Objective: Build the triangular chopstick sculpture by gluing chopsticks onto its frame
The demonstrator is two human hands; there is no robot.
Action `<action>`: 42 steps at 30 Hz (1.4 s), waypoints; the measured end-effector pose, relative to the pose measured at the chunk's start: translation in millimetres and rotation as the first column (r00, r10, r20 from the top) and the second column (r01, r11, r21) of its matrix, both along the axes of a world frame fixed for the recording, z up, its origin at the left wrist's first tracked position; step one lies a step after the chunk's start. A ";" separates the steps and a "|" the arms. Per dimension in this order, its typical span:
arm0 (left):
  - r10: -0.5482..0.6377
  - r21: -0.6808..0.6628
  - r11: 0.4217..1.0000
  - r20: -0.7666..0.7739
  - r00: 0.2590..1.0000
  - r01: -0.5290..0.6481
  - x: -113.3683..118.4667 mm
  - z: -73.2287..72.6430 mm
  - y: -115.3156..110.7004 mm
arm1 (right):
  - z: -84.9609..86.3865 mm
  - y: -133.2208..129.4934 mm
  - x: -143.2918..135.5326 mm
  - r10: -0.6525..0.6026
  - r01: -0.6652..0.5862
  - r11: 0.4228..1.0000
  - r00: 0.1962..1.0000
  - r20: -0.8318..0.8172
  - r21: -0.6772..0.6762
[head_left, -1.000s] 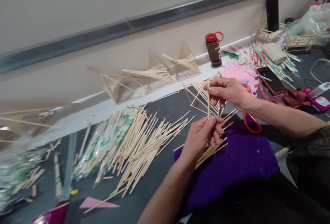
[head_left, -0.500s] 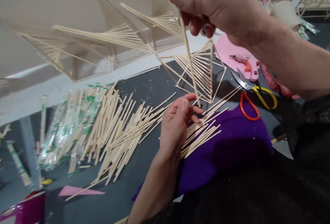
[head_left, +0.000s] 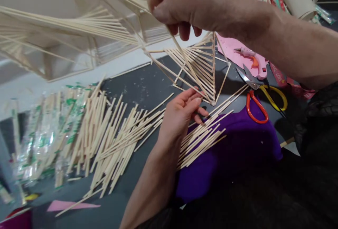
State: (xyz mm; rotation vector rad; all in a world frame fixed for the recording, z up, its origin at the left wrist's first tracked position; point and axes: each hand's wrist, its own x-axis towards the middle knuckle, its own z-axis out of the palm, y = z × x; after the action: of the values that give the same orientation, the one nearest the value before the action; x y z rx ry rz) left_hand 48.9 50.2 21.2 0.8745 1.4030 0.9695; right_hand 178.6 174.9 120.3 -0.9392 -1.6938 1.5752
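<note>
Pinched at its upper end in my right hand (head_left: 182, 7), a thin wooden chopstick (head_left: 182, 51) slants down to the right. Its lower end is close to the fingertips of my left hand (head_left: 183, 107); whether they touch cannot be made out. My left hand is half curled with its fingers apart. Behind the chopstick stands a framework of joined sticks (head_left: 213, 63), with a fan of slats inside a triangle. Loose chopsticks (head_left: 203, 141) lie on a purple cloth (head_left: 237, 141) below my left hand.
A large pile of loose chopsticks (head_left: 118, 144) and wrapped chopsticks (head_left: 50, 127) spreads leftward. Scissors (head_left: 257, 111) and a pink glue gun (head_left: 255, 62) lie at right, the gun on a pink sheet (head_left: 227, 48). A larger stick structure (head_left: 87, 28) spans the back left.
My right hand has moved left and slightly up with the chopstick, which leans more now. My left hand stays near its lower end. The view has shifted a little to the right.
</note>
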 end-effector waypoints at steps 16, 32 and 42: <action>-0.051 -0.079 0.995 0.084 0.995 0.057 1.1 -9.7 19.7 | 17.8 5.8 -6.5 0.005 -0.319 0.850 0.800 0.600 0.419; -0.083 -0.057 0.995 0.011 0.997 0.083 6.8 -12.8 20.8 | 10.8 6.7 -11.7 -0.006 -0.265 0.828 0.877 0.480 0.494; -0.095 -0.049 0.994 0.022 0.995 0.096 6.1 -13.0 19.1 | -3.9 20.5 -13.7 0.068 -0.218 0.831 0.953 0.295 0.512</action>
State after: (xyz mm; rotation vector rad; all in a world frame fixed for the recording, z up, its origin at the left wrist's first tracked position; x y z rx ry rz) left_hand 55.0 69.3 8.2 0.8846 1.3508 0.8643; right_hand 164.9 195.3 116.4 -0.7557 -2.2830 0.9775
